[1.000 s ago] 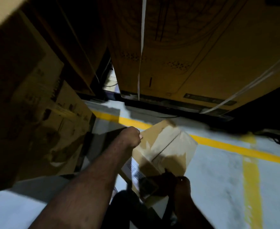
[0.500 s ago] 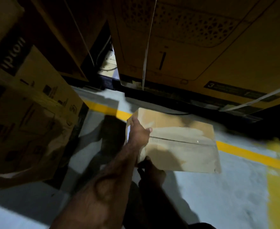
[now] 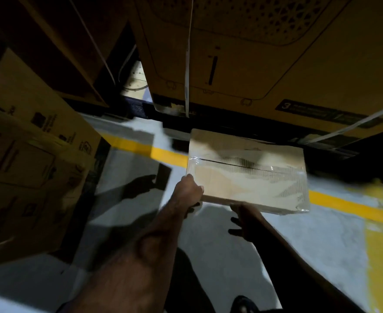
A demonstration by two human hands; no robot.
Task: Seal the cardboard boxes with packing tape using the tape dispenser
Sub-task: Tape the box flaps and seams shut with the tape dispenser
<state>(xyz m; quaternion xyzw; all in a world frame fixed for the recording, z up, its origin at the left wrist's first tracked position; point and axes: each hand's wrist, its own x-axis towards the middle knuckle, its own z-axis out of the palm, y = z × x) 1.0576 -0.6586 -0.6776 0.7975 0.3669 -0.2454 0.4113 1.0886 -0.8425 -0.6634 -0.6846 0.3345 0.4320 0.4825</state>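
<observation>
Left hand point(image 3: 189, 190) grips the near-left corner of a taped cardboard box point(image 3: 249, 175); right hand point(image 3: 244, 219), fingers spread, supports beneath its near edge. Best lowered level, both hands steadying.
</observation>
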